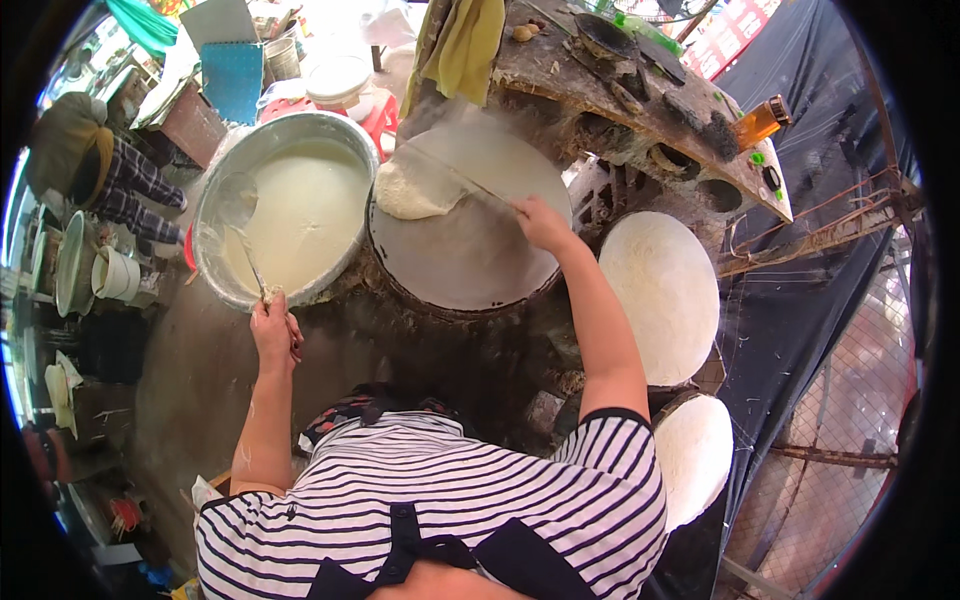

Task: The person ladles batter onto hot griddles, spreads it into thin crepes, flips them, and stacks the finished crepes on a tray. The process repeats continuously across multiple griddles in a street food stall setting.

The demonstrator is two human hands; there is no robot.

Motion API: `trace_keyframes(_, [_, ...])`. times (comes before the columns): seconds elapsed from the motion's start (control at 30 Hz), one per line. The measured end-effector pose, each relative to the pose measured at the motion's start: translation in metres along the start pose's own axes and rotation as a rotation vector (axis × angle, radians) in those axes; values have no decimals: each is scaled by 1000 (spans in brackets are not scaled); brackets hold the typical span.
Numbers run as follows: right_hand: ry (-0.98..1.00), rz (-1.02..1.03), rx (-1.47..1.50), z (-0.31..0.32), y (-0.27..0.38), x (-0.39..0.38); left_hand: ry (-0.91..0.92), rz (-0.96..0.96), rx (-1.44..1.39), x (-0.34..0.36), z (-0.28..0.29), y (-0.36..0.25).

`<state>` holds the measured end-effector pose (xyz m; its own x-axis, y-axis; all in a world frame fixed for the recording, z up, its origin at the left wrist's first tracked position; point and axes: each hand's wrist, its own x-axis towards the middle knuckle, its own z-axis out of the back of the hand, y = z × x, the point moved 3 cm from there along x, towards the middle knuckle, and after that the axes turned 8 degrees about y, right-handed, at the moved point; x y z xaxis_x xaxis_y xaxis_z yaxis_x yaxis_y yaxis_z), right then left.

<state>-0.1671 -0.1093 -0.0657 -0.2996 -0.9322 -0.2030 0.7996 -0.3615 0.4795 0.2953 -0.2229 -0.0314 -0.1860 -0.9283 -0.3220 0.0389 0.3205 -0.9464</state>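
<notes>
In the head view, my left hand (275, 330) grips the handle of a metal ladle (253, 262) at the near rim of a large metal basin of pale batter (305, 205). My right hand (540, 225) holds a long thin stick or blade (478, 187) over a steaming round griddle (465, 265), right of the basin. A thick patch of batter (410, 195) lies on the griddle's upper left, beside the tool. Two large pale round sheets (658, 295) (690, 460) sit at my right on round supports.
A person in checked trousers (135, 185) is at the left, near stacked bowls (75, 265) and buckets (115, 272). A sooty ledge (545, 75) with pans and bottles runs behind the griddle. A yellow cloth (460, 55) hangs there. Dark plastic sheeting (830, 110) and metal bars line the right.
</notes>
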Motion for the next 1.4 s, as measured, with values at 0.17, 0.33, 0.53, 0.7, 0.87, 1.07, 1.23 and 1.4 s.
trace_keyframes(0.17, [398, 37, 239, 20, 17, 13, -83, -52, -1, -17, 21, 8])
trace_keyframes(0.33, [407, 106, 289, 25, -10, -17, -59, -26, 0, -23, 37, 10])
trace_keyframes(0.53, [122, -172, 217, 19, 13, -128, -1, -12, 33, 0, 54, 15])
trace_keyframes(0.7, [-208, -350, 478, -102, 94, -181, 200, 57, 20, 40, 77, 29])
trace_keyframes(0.87, [-282, -237, 1566, -211, 270, -60, 255, 34, 31, 66, 109, 25])
trace_keyframes(1.07, [-540, -337, 1757, -259, 319, -66, 303, 65, 81, 86, 156, 17])
trace_keyframes(1.23, [-634, -363, 1680, -257, 334, -91, 333, 105, 104, 94, 175, 25])
trace_keyframes(1.4, [-484, -397, 1327, -271, 313, -46, 347, 137, 132, 86, 172, 25])
